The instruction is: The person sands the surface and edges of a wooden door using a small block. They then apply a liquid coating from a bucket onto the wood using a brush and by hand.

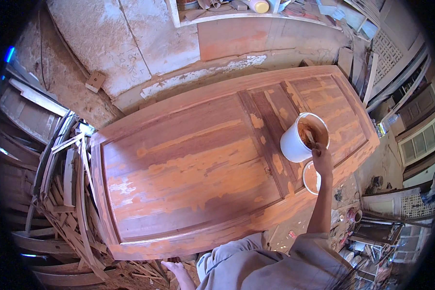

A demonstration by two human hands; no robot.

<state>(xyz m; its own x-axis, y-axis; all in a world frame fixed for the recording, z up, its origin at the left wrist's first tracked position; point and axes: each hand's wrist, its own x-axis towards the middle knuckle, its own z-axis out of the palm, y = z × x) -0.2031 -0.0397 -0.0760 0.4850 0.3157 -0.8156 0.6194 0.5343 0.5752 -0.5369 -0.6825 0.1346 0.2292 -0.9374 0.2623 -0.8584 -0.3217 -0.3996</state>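
A large wooden door panel (193, 145) lies flat before me, its reddish brown surface patched with orange filler. On its right part stands a white bucket (293, 143), tilted in view, with orange-brown paste inside. My right hand (322, 160) is at the bucket's near rim, closed around a pale stick-like tool (310, 137) that reaches into the paste. Beside the bucket, a round white lid (312, 180) smeared with orange is partly covered by my right forearm. My left hand (175, 268) hangs low by the door's near edge, fingers apart, with nothing visible in it.
Scrap wood strips (72, 212) are heaped at the left, close to the door's end. A stained wall (145, 53) with a cluttered shelf (256, 17) runs along the far side. Boards lean at the far right, and assorted clutter (355, 215) covers the floor at the near right.
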